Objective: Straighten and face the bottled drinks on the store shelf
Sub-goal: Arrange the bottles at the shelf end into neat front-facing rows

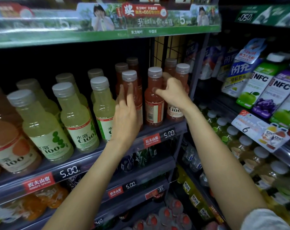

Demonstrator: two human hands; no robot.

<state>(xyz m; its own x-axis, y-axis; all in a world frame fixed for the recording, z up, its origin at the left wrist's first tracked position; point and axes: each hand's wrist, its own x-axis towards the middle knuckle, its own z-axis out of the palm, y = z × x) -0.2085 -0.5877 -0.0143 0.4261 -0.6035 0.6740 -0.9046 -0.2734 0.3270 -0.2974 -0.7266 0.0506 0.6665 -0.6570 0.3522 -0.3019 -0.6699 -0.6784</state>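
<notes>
Both forearms reach in; right hand (pixel 171 90) pinches a pink C100 bottle (pixel 153 100), left hand (pixel 126 112) flat on its neighbour (pixel 130 87); overtwisting could topple bottles beside that grip.

Seven red-pink bottles (pixel 154 97) stand at the shelf's three o'clock end, six pale green bottles (pixel 76 117) toward nine o'clock. Two hands, the left hand (pixel 126 113) and right hand (pixel 172 92), reach in from six o'clock.

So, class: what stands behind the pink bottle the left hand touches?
Behind that pink bottle under the left hand stand two more pink bottles; only caps and shoulders show, the rest is covered.
</notes>
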